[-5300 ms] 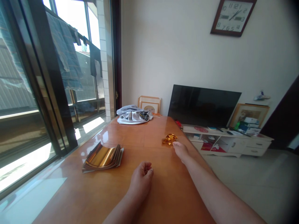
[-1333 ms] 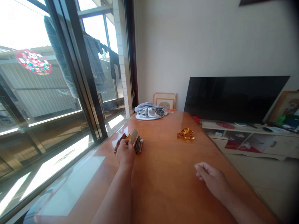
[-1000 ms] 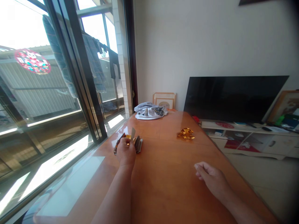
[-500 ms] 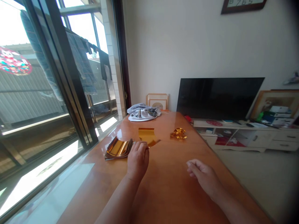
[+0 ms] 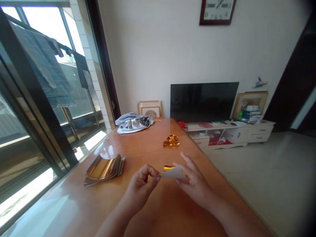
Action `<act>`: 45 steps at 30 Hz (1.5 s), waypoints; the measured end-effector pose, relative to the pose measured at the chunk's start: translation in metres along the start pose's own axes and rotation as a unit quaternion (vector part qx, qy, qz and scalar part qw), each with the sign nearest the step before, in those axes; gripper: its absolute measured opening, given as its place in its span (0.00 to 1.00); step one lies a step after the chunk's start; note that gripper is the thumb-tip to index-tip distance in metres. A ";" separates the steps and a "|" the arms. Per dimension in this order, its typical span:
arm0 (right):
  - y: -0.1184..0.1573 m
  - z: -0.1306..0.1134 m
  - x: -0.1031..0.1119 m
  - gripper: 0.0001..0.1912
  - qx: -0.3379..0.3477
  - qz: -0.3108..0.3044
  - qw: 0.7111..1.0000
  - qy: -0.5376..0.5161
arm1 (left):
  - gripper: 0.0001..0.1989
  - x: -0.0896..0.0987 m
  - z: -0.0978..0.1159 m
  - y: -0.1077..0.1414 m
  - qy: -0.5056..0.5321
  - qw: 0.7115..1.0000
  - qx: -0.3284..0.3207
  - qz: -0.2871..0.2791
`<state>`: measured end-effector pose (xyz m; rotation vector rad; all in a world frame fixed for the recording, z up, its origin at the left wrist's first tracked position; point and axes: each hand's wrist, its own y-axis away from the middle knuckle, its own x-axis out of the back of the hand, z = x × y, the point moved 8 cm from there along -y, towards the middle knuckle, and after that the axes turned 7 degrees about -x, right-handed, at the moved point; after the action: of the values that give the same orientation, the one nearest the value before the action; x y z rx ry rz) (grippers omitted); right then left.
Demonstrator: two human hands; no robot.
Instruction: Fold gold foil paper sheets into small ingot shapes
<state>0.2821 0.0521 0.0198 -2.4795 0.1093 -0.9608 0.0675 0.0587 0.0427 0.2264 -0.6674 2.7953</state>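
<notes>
My left hand (image 5: pixel 141 187) pinches one corner of a sheet of gold foil paper (image 5: pixel 174 172) between thumb and fingers. The sheet is held above the table, its pale underside toward me and a curled gold edge at the back. My right hand (image 5: pixel 197 184) is at the sheet's right end with fingers spread and thumb apart; whether it touches the paper I cannot tell. Left of my hands lies a stack of curved gold foil sheets (image 5: pixel 105 168). A crumpled or folded gold foil piece (image 5: pixel 171 141) sits farther back on the right.
The brown table (image 5: pixel 148 148) stretches away from me. A grey cloth bundle (image 5: pixel 134 123) and a framed picture (image 5: pixel 149 108) are at its far end. Sliding glass doors (image 5: pixel 49 98) stand to the left. A television (image 5: pixel 202 102) and a white cabinet (image 5: pixel 261 131) are beyond, right.
My left hand has lifted a gold sheet off the table and brought it nearer. My right hand has moved in to it and spread its fingers. The view has turned right.
</notes>
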 end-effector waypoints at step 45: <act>0.023 0.036 -0.047 0.16 -0.384 -0.182 0.836 -0.347 | 0.14 -0.048 -0.013 0.018 -0.309 0.934 0.005 -0.179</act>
<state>0.2723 0.0577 -0.0423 -3.5293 -0.2853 -0.0253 0.1075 0.0395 0.0133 1.1377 -0.6507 2.3554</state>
